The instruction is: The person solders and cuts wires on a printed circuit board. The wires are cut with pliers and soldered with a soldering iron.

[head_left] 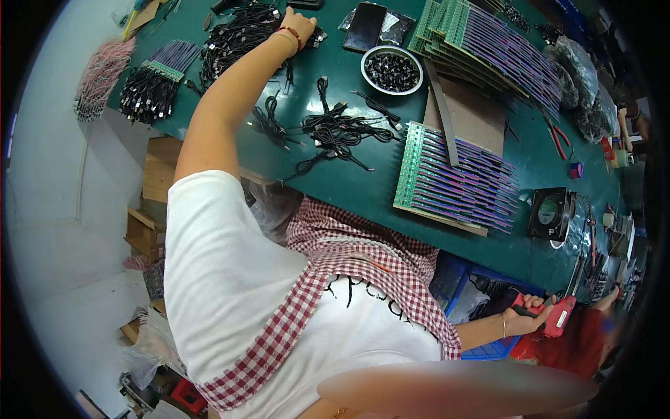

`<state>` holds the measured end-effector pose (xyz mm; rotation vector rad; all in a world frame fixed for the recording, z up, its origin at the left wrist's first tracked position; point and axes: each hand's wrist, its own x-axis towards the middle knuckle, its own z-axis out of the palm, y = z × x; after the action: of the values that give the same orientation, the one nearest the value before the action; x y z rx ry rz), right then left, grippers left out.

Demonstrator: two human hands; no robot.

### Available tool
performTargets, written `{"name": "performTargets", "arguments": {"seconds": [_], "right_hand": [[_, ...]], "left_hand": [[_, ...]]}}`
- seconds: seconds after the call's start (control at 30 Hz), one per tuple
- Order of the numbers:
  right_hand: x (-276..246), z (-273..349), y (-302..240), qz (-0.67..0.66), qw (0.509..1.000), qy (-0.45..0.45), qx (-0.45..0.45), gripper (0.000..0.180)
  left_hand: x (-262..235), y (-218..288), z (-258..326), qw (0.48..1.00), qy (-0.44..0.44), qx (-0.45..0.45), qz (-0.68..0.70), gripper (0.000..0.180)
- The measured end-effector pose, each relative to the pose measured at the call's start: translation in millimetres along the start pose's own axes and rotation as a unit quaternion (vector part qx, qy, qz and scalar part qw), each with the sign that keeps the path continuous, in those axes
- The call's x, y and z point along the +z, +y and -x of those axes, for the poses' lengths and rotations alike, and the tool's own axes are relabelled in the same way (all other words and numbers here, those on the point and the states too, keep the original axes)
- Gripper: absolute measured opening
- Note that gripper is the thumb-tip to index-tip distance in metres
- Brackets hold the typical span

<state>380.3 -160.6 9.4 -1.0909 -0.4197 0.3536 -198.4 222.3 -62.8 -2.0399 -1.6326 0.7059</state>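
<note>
Hands well apart. Left hand [300, 28] placed over the right end of a heap of black cables [241, 31], toward the table's far side; grip there cannot be made out. Red tool [560, 318] clasped in right hand [527, 321], just off the near edge of the green table [377, 192], toward its right end. Between the hands, loose cables [342, 133] and a board panel [447, 178] are spread by the near edge, a metal bowl [394, 92] set farther in.

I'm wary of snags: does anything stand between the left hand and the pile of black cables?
Nothing visible does: the left hand is at the right end of the pile of black cables. The phone lies to its right, not between them.
</note>
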Motion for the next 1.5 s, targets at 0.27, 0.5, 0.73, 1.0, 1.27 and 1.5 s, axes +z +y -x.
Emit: {"name": "performTargets", "arguments": {"seconds": [0.27, 0.5, 0.73, 1.0, 1.27, 1.5], "right_hand": [[-1.8, -5.5, 1.5, -0.001, 1.000, 0.011, 0.012, 0.029], [28.7, -3.9, 4.9, -0.027, 0.999, -0.037, 0.004, 0.030], [32.5, 0.1, 4.0, -0.030, 0.998, -0.051, 0.016, 0.028], [30.1, 4.7, 3.3, -0.022, 0.999, -0.029, 0.012, 0.027], [33.4, 6.3, 1.2, -0.017, 0.999, -0.034, 0.012, 0.027], [35.2, 7.6, 5.7, -0.024, 0.997, -0.073, 0.031, 0.028]], "left_hand": [[-6.9, -39.6, 36.2, 0.914, 0.257, -0.048, 0.309, 0.041], [-12.4, -58.5, 57.1, 0.814, 0.346, -0.123, 0.450, 0.053], [11.7, -78.5, 45.5, 0.443, 0.448, -0.189, 0.753, 0.028], [58.6, -64.3, 42.4, 0.130, 0.311, -0.314, 0.888, 0.017], [32.5, -31.3, 79.9, -0.050, 0.249, -0.318, 0.914, 0.016], [-25.9, 40.6, 135.3, -0.098, 0.207, -0.271, 0.935, 0.017]]}}
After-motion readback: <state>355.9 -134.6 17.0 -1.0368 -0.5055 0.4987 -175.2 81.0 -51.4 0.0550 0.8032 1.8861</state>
